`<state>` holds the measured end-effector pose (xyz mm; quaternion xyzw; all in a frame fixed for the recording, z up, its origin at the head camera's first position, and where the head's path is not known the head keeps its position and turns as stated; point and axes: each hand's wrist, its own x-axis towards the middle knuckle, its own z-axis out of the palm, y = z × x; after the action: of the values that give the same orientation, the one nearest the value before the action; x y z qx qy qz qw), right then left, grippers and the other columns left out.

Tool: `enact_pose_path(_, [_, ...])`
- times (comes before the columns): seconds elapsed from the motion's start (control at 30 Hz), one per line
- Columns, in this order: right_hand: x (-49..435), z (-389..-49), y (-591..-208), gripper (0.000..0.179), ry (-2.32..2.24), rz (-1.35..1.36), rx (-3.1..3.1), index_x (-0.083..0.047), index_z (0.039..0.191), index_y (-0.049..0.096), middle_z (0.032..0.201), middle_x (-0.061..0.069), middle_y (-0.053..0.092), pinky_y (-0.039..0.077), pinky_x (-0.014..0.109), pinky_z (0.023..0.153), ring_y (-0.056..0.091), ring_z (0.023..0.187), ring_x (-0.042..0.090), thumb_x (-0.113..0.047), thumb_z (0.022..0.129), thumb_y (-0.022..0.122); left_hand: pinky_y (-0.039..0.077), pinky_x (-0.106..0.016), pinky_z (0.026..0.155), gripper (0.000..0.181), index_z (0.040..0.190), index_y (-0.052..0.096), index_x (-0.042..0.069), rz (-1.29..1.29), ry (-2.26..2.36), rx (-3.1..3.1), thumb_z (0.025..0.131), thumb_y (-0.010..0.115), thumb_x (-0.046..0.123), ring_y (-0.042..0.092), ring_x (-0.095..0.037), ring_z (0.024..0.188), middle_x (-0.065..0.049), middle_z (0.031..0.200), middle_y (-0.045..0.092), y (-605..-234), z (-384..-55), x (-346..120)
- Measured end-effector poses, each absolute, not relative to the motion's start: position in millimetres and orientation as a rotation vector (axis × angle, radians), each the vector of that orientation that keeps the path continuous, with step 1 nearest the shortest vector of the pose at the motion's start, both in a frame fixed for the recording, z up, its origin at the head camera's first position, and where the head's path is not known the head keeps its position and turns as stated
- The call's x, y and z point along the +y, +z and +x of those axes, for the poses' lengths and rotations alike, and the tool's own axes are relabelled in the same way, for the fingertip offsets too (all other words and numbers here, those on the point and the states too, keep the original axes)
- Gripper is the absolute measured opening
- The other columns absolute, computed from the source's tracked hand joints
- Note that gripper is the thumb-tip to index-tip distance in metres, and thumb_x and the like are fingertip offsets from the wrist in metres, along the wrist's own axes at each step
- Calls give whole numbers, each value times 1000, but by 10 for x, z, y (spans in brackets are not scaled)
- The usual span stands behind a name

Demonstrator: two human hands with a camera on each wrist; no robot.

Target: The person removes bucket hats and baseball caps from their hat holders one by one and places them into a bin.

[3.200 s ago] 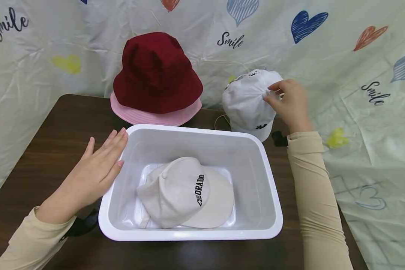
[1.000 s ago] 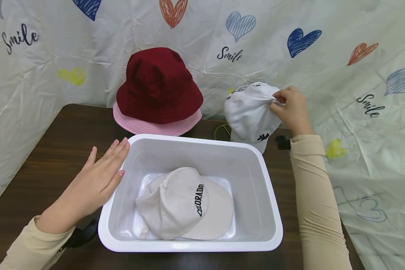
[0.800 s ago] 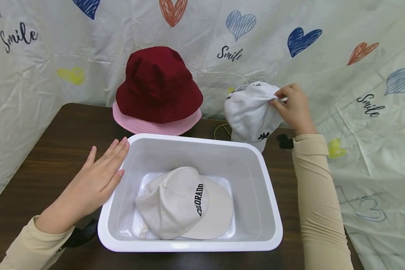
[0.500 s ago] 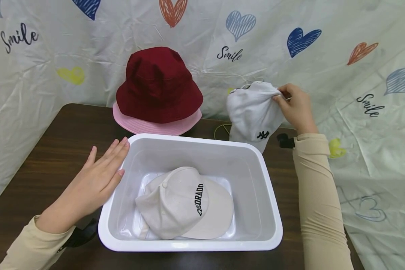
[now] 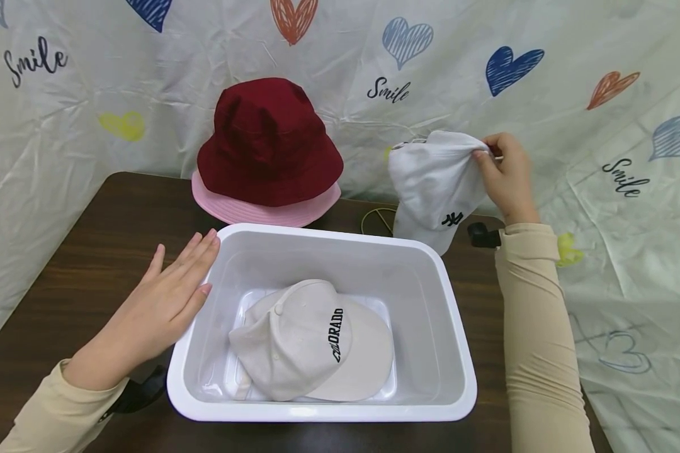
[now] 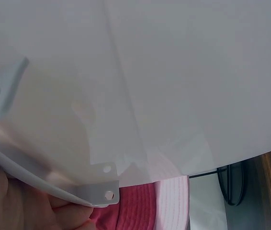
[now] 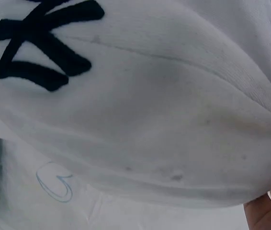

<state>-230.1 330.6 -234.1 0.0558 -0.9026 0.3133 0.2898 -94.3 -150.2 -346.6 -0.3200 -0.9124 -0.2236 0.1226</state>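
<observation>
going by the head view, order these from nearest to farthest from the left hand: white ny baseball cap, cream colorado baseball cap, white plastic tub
1. White plastic tub: its left rim is right at the left hand.
2. Cream Colorado baseball cap: inside the tub.
3. White NY baseball cap: beyond the tub's far right corner, pinched by the right hand.

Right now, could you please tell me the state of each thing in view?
White cap: crown pinched in the right hand; whether fully lifted, unclear.
Beige cap: creased, lying in the tub.
Tub: open-topped, holding one cap.
Red hat: crown up, over the pink hat.
Pink hat: mostly covered.
Left hand: fingers straight, at the tub's edge.
</observation>
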Motion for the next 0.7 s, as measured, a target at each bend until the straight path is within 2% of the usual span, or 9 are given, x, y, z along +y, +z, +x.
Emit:
enact_pose_path(0.17, [3322,-2302,-2311,8,872,118,-2359,5,94,57,89,-6,52,38,13,70,46,83,-1,-3,92,56,2,-59,109,58,149,22,4,-928,-647,-2666,100,44,24,15,-23,143,-13,154,23,-3468,-944,-1509])
enact_pose_path(0.33, [3321,-2284,-2282,9,924,84,-2336,3,98,58,91,-3,53,37,15,70,46,84,0,-4,93,55,2,-59,110,58,149,22,3,-928,-646,-2664,99,44,23,15,-23,143,-13,154,23,-3468,-943,-1510])
enact_pose_path(0.43, [3329,-2268,-2260,5,986,72,-2309,-5,95,58,92,-3,52,37,16,70,46,84,1,-4,94,53,2,-58,110,58,149,22,4,-928,-648,-2664,99,44,23,15,-23,143,-13,154,23,-3466,-943,-1507])
enact_pose_path(0.57, [3350,-2248,-2222,17,1036,52,-2274,-20,90,54,90,-8,51,36,17,70,46,82,2,-4,94,52,2,-58,110,58,149,22,4,-930,-651,-2660,99,44,23,15,-23,143,-13,154,23,-3468,-946,-1506])
enact_pose_path(0.7, [3354,-2223,-2178,22,1056,40,-2240,-26,88,53,88,-11,50,35,17,70,46,80,2,-4,94,52,2,-58,110,58,149,22,3,-931,-655,-2655,99,44,23,15,-23,143,-12,154,23,-3474,-951,-1512])
